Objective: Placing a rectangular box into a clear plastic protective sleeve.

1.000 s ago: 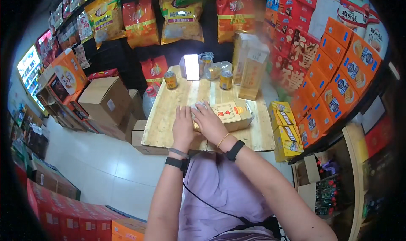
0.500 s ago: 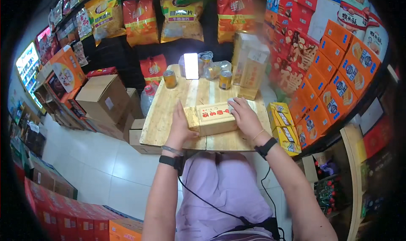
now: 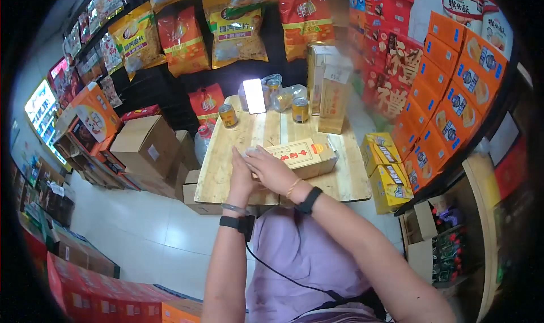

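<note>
A long gold box (image 3: 303,157) with red lettering lies on its side on the wooden table (image 3: 221,178) before me. My left hand (image 3: 242,174) holds the box's left end, its fingers pointing away from me. Across that same end reaches my right hand (image 3: 271,169), its fingers bent over a small whitish wad (image 3: 253,151), which may be a cloth or tissue. The right hand covers the box's left part and partly hides the left fingers.
Behind the box stand two small cans (image 3: 228,115), a bright-screened phone (image 3: 254,96), a clear plastic bag (image 3: 288,98) and tall gold boxes (image 3: 335,99). Yellow cartons (image 3: 391,184) adjoin the table's right edge. Brown cartons (image 3: 144,144) sit at left, stacked orange boxes (image 3: 453,124) at right.
My right hand has moved left along the box, from its right end to its left end, with the whitish wad. My left hand stays at the left end. The view has shifted slightly.
</note>
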`<state>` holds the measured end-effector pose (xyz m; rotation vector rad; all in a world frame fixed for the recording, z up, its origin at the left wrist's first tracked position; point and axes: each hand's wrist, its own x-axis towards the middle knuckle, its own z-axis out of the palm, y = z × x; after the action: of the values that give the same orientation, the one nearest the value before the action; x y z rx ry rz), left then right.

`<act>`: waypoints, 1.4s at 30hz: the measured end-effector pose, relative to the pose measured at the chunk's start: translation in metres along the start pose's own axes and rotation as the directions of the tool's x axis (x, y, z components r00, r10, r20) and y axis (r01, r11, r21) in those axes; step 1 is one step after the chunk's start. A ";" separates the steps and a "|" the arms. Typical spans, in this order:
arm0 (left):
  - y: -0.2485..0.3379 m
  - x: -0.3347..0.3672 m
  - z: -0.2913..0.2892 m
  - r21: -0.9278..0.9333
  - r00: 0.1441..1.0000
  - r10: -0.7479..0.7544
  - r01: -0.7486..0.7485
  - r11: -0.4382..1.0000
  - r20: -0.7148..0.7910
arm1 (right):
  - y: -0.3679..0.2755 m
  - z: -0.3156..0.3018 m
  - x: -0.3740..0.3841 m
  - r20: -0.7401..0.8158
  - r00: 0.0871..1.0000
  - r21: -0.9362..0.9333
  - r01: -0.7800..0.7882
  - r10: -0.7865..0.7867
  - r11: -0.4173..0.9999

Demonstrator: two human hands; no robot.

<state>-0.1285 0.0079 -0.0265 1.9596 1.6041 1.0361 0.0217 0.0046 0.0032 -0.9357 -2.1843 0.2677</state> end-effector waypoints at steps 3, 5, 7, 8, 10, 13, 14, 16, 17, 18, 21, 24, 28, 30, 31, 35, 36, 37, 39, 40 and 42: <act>0.000 -0.002 -0.005 0.212 0.996 0.090 -0.086 0.973 -0.009 | 0.003 -0.033 -0.025 0.059 0.996 0.093 0.066 -0.072 0.993; 0.003 -0.001 -0.006 0.243 0.998 0.063 -0.069 0.968 0.029 | 0.017 -0.060 -0.041 0.116 0.992 0.090 0.035 -0.045 0.995; 0.014 0.000 -0.010 0.273 0.997 0.033 -0.051 0.961 0.070 | 0.034 -0.091 -0.057 0.108 0.993 0.055 -0.061 0.055 0.997; 0.024 0.002 -0.010 0.256 0.997 0.002 -0.023 0.966 0.081 | 0.049 -0.105 -0.066 0.069 0.995 -0.028 -0.068 0.070 0.997; 0.027 -0.002 -0.011 0.244 0.995 -0.039 0.016 0.970 0.091 | 0.064 -0.120 -0.078 0.036 0.996 -0.102 -0.075 0.079 0.992; 0.021 0.000 -0.014 0.263 0.997 -0.022 0.003 0.965 0.070 | 0.070 -0.120 -0.076 -0.057 0.993 -0.140 -0.111 0.104 0.984; 0.021 -0.001 -0.011 0.292 0.998 -0.019 -0.001 0.957 0.067 | 0.068 -0.115 -0.075 -0.079 0.991 -0.177 -0.120 0.108 0.977; 0.021 0.001 -0.013 0.315 0.995 -0.054 0.025 0.949 0.085 | 0.066 -0.105 -0.066 -0.107 0.989 -0.206 -0.125 0.105 0.970; 0.025 0.002 -0.013 0.320 0.995 -0.052 0.022 0.947 0.086 | 0.062 -0.098 -0.059 -0.091 0.989 -0.235 -0.139 0.120 0.962; 0.030 0.002 -0.014 0.314 0.992 -0.064 0.027 0.949 0.108 | 0.057 -0.091 -0.052 -0.079 0.987 -0.266 -0.155 0.139 0.952; 0.026 0.001 -0.013 0.327 0.993 -0.038 0.001 0.945 0.108 | 0.043 -0.054 -0.030 -0.057 0.990 -0.307 0.103 -0.126 0.946; 0.024 0.001 -0.011 0.341 0.994 -0.025 -0.013 0.940 0.104 | 0.028 -0.028 -0.013 -0.012 0.990 -0.153 0.140 -0.144 0.978; 0.020 0.000 -0.011 0.336 0.994 -0.010 -0.028 0.942 0.110 | 0.025 -0.027 -0.009 0.065 0.981 -0.047 0.188 -0.185 0.981; 0.018 -0.002 -0.015 0.332 0.993 -0.029 -0.011 0.943 0.115 | 0.029 -0.039 -0.012 0.140 0.973 0.006 0.182 -0.181 0.983; 0.018 -0.004 -0.016 0.343 0.996 -0.005 -0.026 0.939 0.089 | 0.032 -0.046 -0.015 0.219 0.959 0.057 0.174 -0.182 0.983; 0.022 -0.001 -0.016 0.343 0.993 -0.014 -0.027 0.939 0.114 | 0.059 -0.091 -0.038 0.275 0.951 0.014 0.143 -0.141 0.990; 0.025 -0.003 -0.021 0.344 0.993 -0.036 -0.005 0.939 0.114 | 0.057 -0.103 -0.044 0.265 0.959 -0.013 0.104 -0.097 0.994; 0.032 0.001 -0.018 0.329 0.991 -0.040 -0.006 0.944 0.131 | 0.062 -0.117 -0.054 0.256 0.966 -0.053 0.048 -0.033 0.997; 0.031 0.001 -0.019 0.330 0.989 -0.056 0.009 0.944 0.134 | 0.073 -0.127 -0.060 0.266 0.961 -0.054 0.096 -0.078 0.994; 0.028 0.000 -0.018 0.344 0.990 -0.057 0.009 0.939 0.129 | 0.072 -0.130 -0.062 0.273 0.961 -0.079 0.064 -0.041 0.995; 0.026 0.001 -0.016 0.365 0.992 -0.050 0.002 0.931 0.120 | 0.074 -0.129 -0.063 0.268 0.963 -0.125 0.040 -0.006 0.991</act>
<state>-0.1233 -0.0004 0.0026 2.1795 1.8476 0.6177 0.1814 0.0020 0.0281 -0.9920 -2.4839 0.2562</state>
